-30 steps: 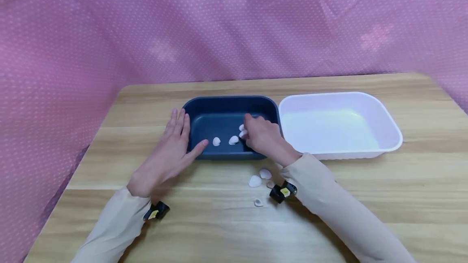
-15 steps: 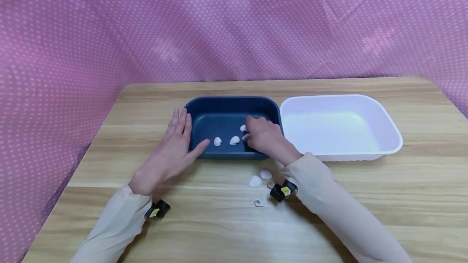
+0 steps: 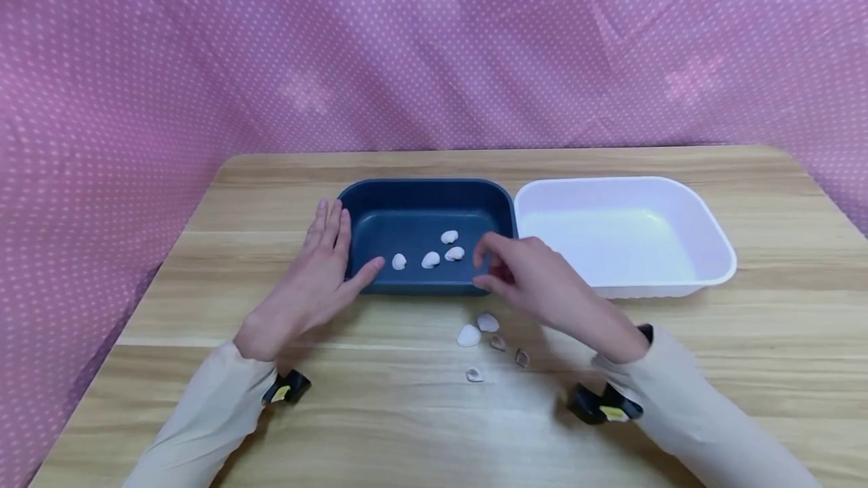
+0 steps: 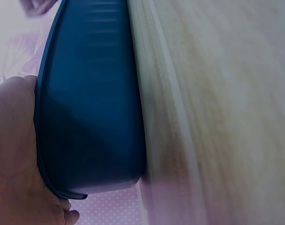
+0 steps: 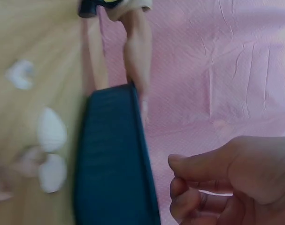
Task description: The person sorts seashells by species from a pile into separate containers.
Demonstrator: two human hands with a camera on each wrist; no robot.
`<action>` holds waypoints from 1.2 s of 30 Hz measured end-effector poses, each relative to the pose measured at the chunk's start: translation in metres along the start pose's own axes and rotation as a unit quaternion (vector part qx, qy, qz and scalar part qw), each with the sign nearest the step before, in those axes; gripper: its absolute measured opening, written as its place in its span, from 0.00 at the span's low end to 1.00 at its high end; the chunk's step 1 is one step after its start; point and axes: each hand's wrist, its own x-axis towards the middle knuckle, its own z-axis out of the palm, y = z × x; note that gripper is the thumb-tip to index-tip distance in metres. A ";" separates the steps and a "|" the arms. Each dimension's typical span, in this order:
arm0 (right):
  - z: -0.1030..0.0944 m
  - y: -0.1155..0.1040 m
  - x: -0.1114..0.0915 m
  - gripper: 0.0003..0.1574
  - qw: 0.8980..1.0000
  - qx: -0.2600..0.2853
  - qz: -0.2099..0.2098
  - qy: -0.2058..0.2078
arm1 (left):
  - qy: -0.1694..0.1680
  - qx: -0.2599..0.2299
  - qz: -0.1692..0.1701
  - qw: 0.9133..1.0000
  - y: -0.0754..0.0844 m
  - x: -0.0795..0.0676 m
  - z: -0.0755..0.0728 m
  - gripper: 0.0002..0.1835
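Observation:
My left hand [image 3: 305, 277] rests on the left end of a dark blue plastic tub [image 3: 414, 288], fingers straight along the rim and thumb over the front corner. In the left wrist view, the palm lies against the tub's rim. Inside the tub lie several white seashells [image 3: 430, 260], spread over the front and right of its floor. My right hand [image 3: 536, 277] hovers over the tub's right front corner, holding nothing. Its fingers are loosely bent, with a gap between thumb and forefinger in the head view. Several more seashells [image 3: 469, 335] lie on the table before the tub.
A white tub [image 3: 719, 277] stands close against the blue one's right side. Both are on a wood-grain table [image 3: 380, 428]. A pink dotted cloth [image 3: 434, 51] hangs behind and at the left. A small black camera [image 3: 597, 405] is worn at each wrist.
My right hand has let go of a seashell in the blue tub and drawn back to the right, uncovering shells in the tub and on the table. My left hand stays at the rim.

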 end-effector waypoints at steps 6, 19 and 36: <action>0.010 0.011 -0.028 0.07 0.999 0.030 -0.017 -0.024 | 0.004 -0.006 0.005 1.000 0.000 0.000 0.000 0.52; 0.038 0.038 -0.040 0.07 0.989 0.136 0.011 -0.058 | -0.001 0.000 -0.003 1.000 0.001 0.000 0.000 0.53; 0.051 0.050 -0.036 0.13 0.994 0.104 0.028 -0.034 | -0.001 -0.002 -0.005 1.000 0.000 0.000 0.001 0.53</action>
